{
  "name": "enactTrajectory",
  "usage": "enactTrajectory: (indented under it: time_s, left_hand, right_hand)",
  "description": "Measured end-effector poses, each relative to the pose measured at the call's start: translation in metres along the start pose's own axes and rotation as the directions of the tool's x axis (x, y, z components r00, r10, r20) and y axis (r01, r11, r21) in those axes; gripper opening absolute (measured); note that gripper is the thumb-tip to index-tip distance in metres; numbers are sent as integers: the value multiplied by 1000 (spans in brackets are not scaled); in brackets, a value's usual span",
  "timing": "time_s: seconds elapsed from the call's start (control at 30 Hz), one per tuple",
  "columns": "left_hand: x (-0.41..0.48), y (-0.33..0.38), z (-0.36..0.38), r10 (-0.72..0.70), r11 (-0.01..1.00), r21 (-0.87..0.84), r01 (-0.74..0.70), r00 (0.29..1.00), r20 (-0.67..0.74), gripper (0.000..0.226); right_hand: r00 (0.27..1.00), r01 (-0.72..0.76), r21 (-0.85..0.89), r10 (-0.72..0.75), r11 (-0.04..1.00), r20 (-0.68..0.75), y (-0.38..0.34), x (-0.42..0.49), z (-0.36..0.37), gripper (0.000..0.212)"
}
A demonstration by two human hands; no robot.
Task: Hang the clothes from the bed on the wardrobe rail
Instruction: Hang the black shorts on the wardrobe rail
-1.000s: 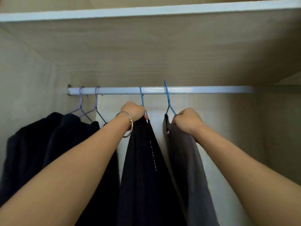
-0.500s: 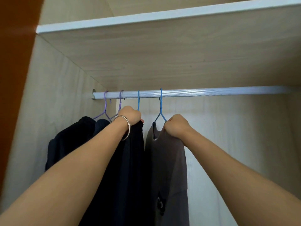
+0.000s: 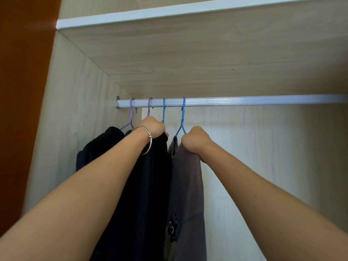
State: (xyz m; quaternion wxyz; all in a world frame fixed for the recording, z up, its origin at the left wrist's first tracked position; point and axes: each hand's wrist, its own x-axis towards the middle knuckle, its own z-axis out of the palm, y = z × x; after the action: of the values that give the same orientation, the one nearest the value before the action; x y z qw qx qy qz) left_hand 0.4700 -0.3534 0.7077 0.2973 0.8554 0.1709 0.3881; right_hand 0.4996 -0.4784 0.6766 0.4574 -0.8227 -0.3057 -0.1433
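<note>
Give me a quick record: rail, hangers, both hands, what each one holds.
rail: carries four hangers, near its left end
purple hangers: two, leftmost, with dark clothes
blue hangers: two, hooked on
left hand: grips black garment
right hand: grips grey shirt

Pale wood grain, ribbed metal and matt cloth

We see the wardrobe rail (image 3: 244,101) as pale metal, ribbed along its length, with a dull satin sheen. The shelf (image 3: 207,53) and side wall (image 3: 75,129) look like light wood-grain laminate, smooth and matt, and the edge strip (image 3: 169,12) is plain white. The reddish-brown panel (image 3: 22,110) is smooth with a faint gloss. The purple hangers (image 3: 131,113) and blue hangers (image 3: 183,117) are thin and smooth, and to us they look plastic-coated. The black garment (image 3: 150,185) is matt cloth. The grey-brown T-shirt (image 3: 188,185) is soft, matt knit with a flat printed motif. The bangle (image 3: 149,142) is polished metal.
</note>
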Motion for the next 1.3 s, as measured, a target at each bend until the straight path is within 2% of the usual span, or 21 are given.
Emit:
enactTrajectory:
  time_s: [0.1,0.17,0.27,0.37,0.43,0.5,0.63,0.7,0.83,0.9,0.97,1.03,1.1,1.17,1.2,1.23,1.3]
  left_hand:
    - [-14,3,2,24,998,-57,-22,999,42,3]
    - [-23,0,4,31,997,-73,-28,998,48,15]
    - [-47,-8,6,21,986,-164,-4,995,101,36]
    - [-86,-26,16,76,970,-238,-55,994,80,31]
    - [-113,-47,30,152,973,-172,-150,988,-6,15]
    - [-140,-72,46,188,975,-113,-193,981,-49,18]
    - [-176,-120,83,44,984,-177,-36,998,40,20]
    - [-191,-141,95,-11,984,-176,18,999,44,24]
    - [-222,-180,113,-77,975,-208,82,996,35,25]
    - [-240,-201,122,-125,964,-225,142,988,87,22]
    - [-262,-224,132,-183,947,-238,216,971,154,20]
    - [-288,-246,144,-253,919,-245,309,939,235,17]
    - [-318,-273,159,-343,874,-226,431,875,341,18]
    - [-355,-300,166,-450,814,-140,563,765,462,22]
    - [-374,-313,168,-500,788,-71,612,702,507,23]
    - [-394,-326,168,-544,759,-14,651,646,536,24]
    - [-427,-354,164,-680,673,87,734,568,463,16]
  right_hand:
    - [994,-36,81,28,996,103,4,-8,-3,11]
    - [975,-96,146,63,985,215,9,-19,-8,4]
    - [958,-125,254,50,959,281,29,-30,-13,29]
    - [987,21,415,-86,910,139,52,-58,-4,36]
    - [976,200,408,-217,891,-3,72,-89,12,27]
    - [958,284,353,-277,892,-70,97,-116,37,24]
    - [992,119,327,-100,937,-74,154,-139,85,11]
    - [996,47,369,-16,928,-87,171,-147,98,8]
    - [991,-18,457,75,889,-108,191,-168,114,14]
    - [989,-76,470,127,880,-77,202,-179,122,7]
    - [982,-153,437,185,887,-32,215,-190,135,22]
    - [970,-229,422,241,877,25,231,-205,150,29]
    - [959,-281,397,269,874,86,251,-226,166,22]
    - [937,-348,336,313,875,155,274,-255,186,9]
    - [918,-389,297,340,872,205,285,-270,195,10]
    - [893,-426,244,361,871,268,297,-285,203,15]
    - [820,-475,112,393,873,417,315,-311,216,23]
